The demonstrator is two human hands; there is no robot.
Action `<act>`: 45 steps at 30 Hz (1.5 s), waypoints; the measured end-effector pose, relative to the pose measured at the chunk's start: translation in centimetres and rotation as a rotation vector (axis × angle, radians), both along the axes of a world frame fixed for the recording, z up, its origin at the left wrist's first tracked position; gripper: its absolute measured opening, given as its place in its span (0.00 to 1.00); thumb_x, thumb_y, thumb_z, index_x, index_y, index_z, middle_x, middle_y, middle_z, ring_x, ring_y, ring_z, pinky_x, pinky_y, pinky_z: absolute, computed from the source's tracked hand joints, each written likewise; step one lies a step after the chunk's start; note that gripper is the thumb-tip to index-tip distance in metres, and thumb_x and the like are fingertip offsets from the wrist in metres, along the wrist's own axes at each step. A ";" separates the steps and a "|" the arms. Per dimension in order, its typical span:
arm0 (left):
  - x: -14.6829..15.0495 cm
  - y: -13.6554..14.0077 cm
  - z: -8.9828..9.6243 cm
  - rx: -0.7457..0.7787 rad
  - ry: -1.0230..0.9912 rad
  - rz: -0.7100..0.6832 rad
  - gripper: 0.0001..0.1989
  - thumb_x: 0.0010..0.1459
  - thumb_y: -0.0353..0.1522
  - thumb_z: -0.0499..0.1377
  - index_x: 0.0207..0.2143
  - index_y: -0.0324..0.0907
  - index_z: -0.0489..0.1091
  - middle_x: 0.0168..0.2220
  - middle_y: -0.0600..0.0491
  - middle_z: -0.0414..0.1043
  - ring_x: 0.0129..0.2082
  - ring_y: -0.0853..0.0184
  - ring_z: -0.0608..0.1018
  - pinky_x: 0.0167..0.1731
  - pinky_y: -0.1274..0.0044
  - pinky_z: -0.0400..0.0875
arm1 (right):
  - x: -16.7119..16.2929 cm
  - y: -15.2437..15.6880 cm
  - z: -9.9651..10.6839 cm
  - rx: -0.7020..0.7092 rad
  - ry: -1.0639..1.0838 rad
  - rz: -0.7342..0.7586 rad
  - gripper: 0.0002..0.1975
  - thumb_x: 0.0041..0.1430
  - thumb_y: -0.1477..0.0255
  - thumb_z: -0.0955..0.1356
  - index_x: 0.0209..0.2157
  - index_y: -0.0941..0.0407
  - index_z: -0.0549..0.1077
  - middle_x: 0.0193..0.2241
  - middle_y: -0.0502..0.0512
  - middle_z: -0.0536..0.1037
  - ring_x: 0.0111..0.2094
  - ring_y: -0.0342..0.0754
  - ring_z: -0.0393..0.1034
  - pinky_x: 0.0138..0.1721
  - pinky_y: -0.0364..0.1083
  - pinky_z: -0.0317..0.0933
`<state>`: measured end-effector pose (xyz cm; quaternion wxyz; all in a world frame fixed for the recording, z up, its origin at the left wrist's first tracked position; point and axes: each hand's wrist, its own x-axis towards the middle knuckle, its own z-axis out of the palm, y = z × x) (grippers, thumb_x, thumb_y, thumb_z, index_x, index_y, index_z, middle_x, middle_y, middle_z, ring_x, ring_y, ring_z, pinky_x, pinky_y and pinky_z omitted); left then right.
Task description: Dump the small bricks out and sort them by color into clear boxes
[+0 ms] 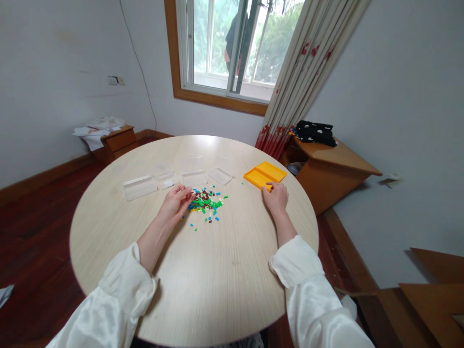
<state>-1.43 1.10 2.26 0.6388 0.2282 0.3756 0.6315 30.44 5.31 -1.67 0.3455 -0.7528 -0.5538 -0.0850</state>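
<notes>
Yellow tray is best steadied; fingers are half curled at its rim (right hand), nearly pinched beside bricks (left hand); any hold cannot be told

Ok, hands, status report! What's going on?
Left hand: at loose pile of tiny multicoloured plastic pieces, grip unclear. Right hand: at near edge of orange rectangular plastic tray. Transparent rectangular plastic trays: beyond pile, blocking neither hand.

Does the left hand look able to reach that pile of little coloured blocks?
Very likely yes: the left hand is at the left edge of the pile of blocks, with nothing visible between them. The right hand is at the yellow case, out of the way.
</notes>
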 end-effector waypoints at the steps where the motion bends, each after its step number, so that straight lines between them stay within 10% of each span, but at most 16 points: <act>1: 0.0 0.0 0.0 0.004 0.002 -0.001 0.13 0.41 0.20 0.64 0.20 0.39 0.61 0.19 0.59 0.63 0.21 0.77 0.68 0.29 0.84 0.71 | -0.1 0.0 0.1 0.013 0.005 0.006 0.14 0.55 0.68 0.64 0.39 0.58 0.76 0.34 0.60 0.73 0.38 0.53 0.63 0.42 0.50 0.55; 11: -0.2 0.2 0.1 0.055 0.074 0.037 0.15 0.33 0.21 0.62 0.12 0.39 0.55 0.13 0.61 0.55 0.17 0.78 0.63 0.18 0.85 0.60 | -6.1 0.8 -0.7 -0.103 -0.029 0.432 0.19 0.60 0.75 0.59 0.50 0.63 0.70 0.49 0.65 0.74 0.51 0.52 0.66 0.54 0.51 0.56; 22: -0.5 0.2 0.1 0.058 0.039 0.085 0.15 0.30 0.23 0.63 0.12 0.40 0.56 0.13 0.61 0.56 0.17 0.78 0.61 0.17 0.85 0.59 | -7.7 0.3 -0.4 -0.446 -0.144 0.466 0.25 0.66 0.71 0.55 0.62 0.66 0.54 0.63 0.67 0.56 0.65 0.53 0.47 0.64 0.56 0.39; 45: -3.9 2.5 -1.8 0.036 0.443 0.434 0.14 0.37 0.27 0.57 0.12 0.42 0.52 0.12 0.62 0.52 0.16 0.76 0.59 0.20 0.81 0.55 | -13.6 -2.2 -1.6 -0.269 0.064 0.918 0.28 0.66 0.63 0.54 0.61 0.64 0.58 0.62 0.66 0.59 0.64 0.51 0.51 0.65 0.52 0.45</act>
